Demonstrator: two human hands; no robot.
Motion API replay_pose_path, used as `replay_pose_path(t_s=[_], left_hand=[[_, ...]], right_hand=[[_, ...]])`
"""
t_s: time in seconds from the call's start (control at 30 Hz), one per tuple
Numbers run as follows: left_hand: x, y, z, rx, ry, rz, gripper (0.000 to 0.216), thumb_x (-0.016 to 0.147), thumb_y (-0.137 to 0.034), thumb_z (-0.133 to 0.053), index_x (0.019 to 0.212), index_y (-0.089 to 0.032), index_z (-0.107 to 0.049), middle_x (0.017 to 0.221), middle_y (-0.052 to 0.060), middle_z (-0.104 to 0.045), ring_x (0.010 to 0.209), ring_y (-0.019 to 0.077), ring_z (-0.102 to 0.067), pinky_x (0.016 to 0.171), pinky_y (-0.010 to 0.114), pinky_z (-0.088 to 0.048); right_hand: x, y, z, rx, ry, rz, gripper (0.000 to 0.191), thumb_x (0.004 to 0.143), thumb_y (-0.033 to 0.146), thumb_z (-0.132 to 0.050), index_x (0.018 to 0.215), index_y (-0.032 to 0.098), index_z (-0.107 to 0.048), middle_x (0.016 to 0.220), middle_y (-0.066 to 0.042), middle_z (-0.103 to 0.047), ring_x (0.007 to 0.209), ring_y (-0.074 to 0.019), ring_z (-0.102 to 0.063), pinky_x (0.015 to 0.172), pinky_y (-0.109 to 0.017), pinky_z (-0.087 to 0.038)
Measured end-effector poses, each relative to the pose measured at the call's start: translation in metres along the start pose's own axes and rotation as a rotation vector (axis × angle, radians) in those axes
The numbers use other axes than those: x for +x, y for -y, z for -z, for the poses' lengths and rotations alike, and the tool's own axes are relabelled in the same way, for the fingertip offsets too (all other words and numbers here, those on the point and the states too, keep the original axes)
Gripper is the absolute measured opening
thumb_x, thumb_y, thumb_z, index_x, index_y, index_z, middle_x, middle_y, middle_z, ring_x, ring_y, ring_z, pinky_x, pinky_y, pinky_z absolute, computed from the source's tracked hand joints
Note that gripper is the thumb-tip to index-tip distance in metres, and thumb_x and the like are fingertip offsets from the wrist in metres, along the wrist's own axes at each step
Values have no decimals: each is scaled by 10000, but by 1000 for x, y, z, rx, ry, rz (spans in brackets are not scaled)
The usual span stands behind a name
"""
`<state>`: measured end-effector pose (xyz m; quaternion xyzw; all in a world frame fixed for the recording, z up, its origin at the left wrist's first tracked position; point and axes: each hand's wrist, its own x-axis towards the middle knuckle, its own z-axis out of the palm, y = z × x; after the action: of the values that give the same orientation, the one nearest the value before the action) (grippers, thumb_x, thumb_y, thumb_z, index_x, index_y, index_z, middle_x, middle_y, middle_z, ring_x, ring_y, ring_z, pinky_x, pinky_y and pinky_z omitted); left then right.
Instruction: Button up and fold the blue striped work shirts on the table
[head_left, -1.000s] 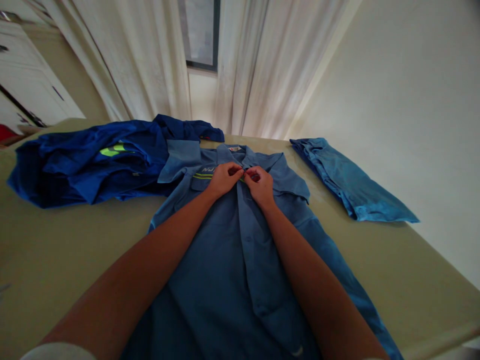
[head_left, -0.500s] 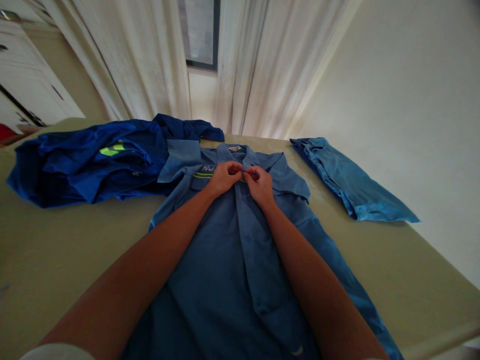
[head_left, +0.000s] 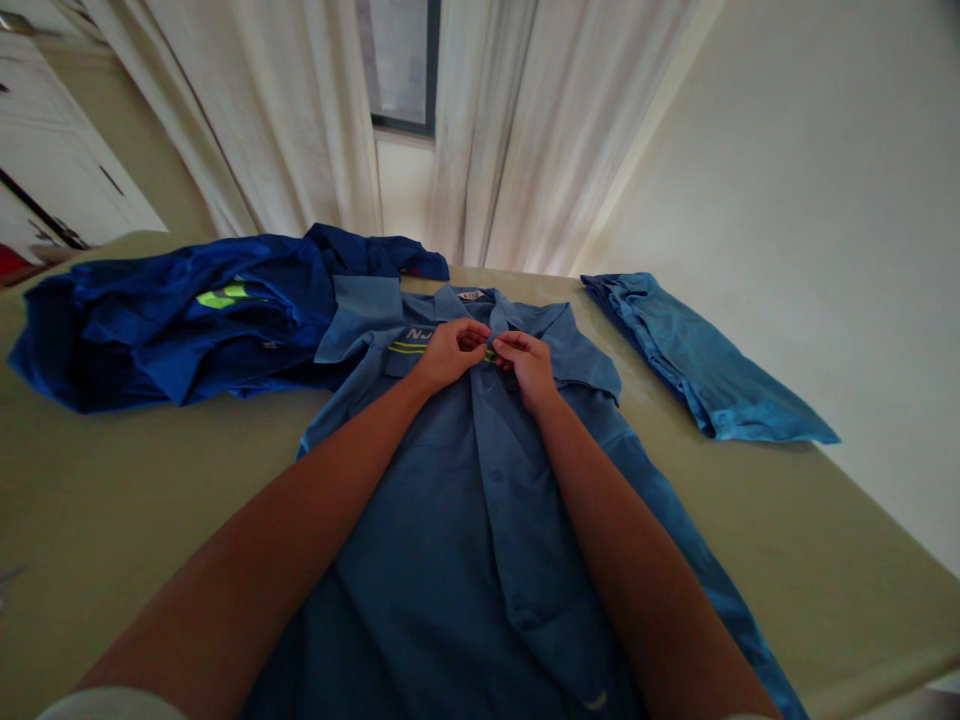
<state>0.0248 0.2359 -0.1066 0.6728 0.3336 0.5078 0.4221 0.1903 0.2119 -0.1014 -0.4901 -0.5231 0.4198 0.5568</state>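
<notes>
Shirt [head_left: 405, 540] hem cut off by bottom edge, both forearms too. L hand [head_left: 456, 352] hides pt of chest lettering [head_left: 417, 335]; R hand [head_left: 525, 366] covers some fabric opp. side. Exact bit pinched btwn them too small/blurred to ID. Collar label [head_left: 472, 295] unreadable. Dark-blue garment [head_left: 150, 320] partly hidden under shirt's sleeve [head_left: 364, 310]. Window [head_left: 397, 60] pt behind curtains [head_left: 277, 110], top cropped. Red item [head_left: 10, 263], cabinet [head_left: 64, 150], pale object [head_left: 7, 577] cut by L edge; last one blurred, can't ID.

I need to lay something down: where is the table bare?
Left: tabletop between the dark blue garment and the left forearm. Right: between the shirt and the folded garment. Crowded: the shirt's chest, at the left hand and right hand.
</notes>
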Motion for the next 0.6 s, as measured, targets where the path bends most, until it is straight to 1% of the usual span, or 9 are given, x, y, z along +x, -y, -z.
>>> replay_pose_path(t_s=[0.07,0.13,0.3,0.5,0.6], left_hand=[[-1,-1,0,29,-3,-29,247,740,-190,-726,980,-133,-704,840,32,-738,710,113,-655,707,239,-558],[-1,-2,-1,75,-21,-55,263,739,-173,-722,998,-134,-701,835,23,-724,705,106,-636,691,228,-542],[-2,-3,-3,191,-92,-64,223,752,-121,-666,972,-141,-694,802,5,-699,682,108,-611,638,221,-508],[-4,-7,-3,288,-94,-80,177,806,-160,-675,982,-152,-694,877,19,-723,723,122,-635,669,240,-517],[-4,-9,-3,330,-91,-94,152,828,-177,-680,977,-158,-699,881,20,-731,726,126,-646,678,246,-522]], right_hand=[[-2,-2,-2,-31,-61,52,303,699,461,-798,834,200,-723,655,0,-667,572,-141,-579,545,-265,-447],[-4,-4,-4,-82,-91,98,306,743,481,-771,855,199,-739,674,-9,-683,570,-149,-579,544,-275,-461],[-7,-5,-5,-194,-90,170,306,805,487,-721,874,195,-777,723,-32,-724,588,-167,-600,555,-285,-485],[-8,-3,-4,-268,-80,247,284,798,461,-750,876,191,-793,810,-58,-760,707,-202,-664,660,-319,-533],[-7,-4,-3,-300,-95,240,305,832,482,-712,895,195,-792,809,-61,-758,712,-208,-666,657,-324,-530]])
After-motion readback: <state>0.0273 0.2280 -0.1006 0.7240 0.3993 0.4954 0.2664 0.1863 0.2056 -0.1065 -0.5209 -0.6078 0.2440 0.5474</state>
